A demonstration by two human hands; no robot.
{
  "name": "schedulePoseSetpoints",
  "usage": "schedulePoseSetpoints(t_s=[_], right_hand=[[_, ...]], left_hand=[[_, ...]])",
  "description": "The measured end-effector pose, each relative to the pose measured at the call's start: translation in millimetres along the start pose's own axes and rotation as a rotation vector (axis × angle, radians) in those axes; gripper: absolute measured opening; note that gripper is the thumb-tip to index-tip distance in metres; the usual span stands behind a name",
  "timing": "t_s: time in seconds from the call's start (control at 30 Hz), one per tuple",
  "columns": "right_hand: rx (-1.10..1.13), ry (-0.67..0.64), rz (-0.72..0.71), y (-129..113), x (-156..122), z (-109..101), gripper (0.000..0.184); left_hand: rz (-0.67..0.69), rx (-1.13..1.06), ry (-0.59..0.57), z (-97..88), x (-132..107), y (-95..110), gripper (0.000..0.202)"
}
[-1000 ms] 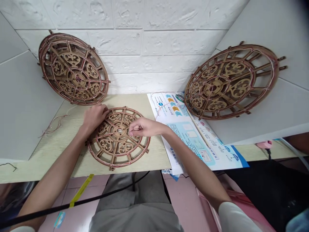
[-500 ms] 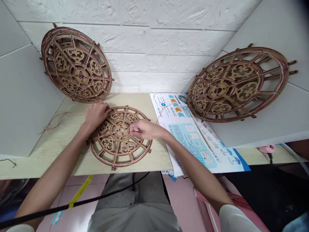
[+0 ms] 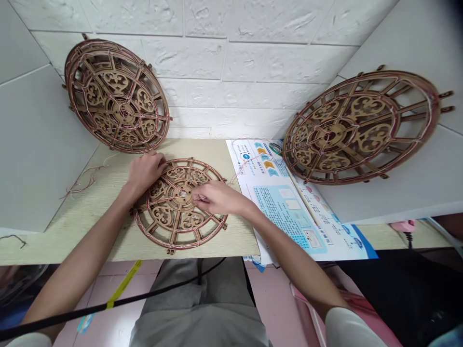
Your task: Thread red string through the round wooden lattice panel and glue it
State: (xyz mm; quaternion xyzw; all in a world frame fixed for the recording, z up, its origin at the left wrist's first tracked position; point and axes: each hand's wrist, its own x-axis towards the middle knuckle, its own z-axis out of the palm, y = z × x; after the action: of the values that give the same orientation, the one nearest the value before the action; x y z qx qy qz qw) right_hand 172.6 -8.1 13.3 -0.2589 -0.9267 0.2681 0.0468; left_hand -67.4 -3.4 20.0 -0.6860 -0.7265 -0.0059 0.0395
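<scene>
A round brown openwork wooden disc [image 3: 176,225] lies flat on the table, with red and white thread [image 3: 173,185] run along its rim and spokes. My left hand [image 3: 145,171] rests at its upper left edge, fingers curled down over the rim. Over the right side of the hub, my right hand [image 3: 217,196] is closed in a pinch on a thin thread; the fingertips partly hide it. More thread trails from behind this hand towards the printed sheets.
Similar threaded discs lean at the back left [image 3: 117,108] and on the right [image 3: 336,135]. Printed sheets [image 3: 285,212] cover the table's right part. Loose thread ends [image 3: 87,180] lie at left. White panels flank both sides; a white brick-patterned wall [image 3: 202,62] stands behind.
My right hand has shifted slightly left and turned a little over the hub, still pinched. My left hand stays at the rim. The whole view has moved slightly.
</scene>
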Motion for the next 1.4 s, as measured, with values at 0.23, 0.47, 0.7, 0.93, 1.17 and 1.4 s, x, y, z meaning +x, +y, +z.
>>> schedulePoseSetpoints(t_s=[0.23, 0.47, 0.7, 0.93, 1.17, 1.4], right_hand=[[0.151, -0.025, 0.134, -1, 2, 0, 0.010], [0.196, 0.005, 0.108, -2, 2, 4, 0.016], [0.428, -0.083, 0.148, 8, 1, 1, 0.012], [0.308, -0.057, 0.155, 2, 3, 1, 0.020], [0.148, 0.015, 0.084, -4, 3, 7, 0.020], [0.178, 0.049, 0.054, -5, 0, 12, 0.022]], left_hand=[[0.007, 0.008, 0.009, 3.1, 1, -2, 0.031], [0.012, -0.001, 0.015, 4.2, 1, -2, 0.031], [0.008, -0.029, 0.009, 4.5, 1, -2, 0.032], [0.028, -0.013, 0.027, 7.4, 2, -5, 0.029], [0.032, -0.018, 0.038, 10.4, 3, -7, 0.029], [0.035, -0.032, 0.031, 10.0, 3, -6, 0.029]])
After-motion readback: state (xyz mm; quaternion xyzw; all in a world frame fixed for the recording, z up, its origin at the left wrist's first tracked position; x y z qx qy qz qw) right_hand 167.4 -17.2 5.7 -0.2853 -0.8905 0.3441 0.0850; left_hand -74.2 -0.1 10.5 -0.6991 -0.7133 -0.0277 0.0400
